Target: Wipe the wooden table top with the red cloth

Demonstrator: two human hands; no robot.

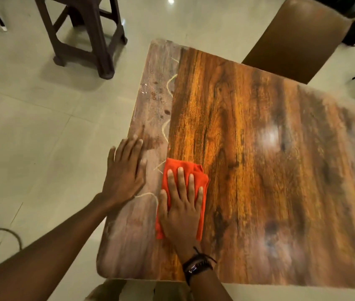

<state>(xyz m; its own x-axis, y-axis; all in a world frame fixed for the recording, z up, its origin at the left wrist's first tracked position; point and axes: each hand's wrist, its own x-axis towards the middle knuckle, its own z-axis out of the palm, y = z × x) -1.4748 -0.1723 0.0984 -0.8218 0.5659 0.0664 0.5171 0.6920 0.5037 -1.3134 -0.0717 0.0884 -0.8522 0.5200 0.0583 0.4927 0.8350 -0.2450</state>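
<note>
One wooden table top [259,148] here; one red cloth [197,170]; two hands of mine, left hand [126,172] and right hand [182,211]; one dark stool [89,35]; one brown chair [298,40]; one floor cable [4,231].

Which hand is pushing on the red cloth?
The right hand, the one with dark wristbands, presses flat on the red cloth. The left hand rests on bare table top.

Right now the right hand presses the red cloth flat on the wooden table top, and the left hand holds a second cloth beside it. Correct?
Not quite. The left hand holds nothing: it lies flat, fingers straight, on the dull strip of the table top. The rest stands: the right hand presses the red cloth flat on the wood, as the head view shows.
</note>
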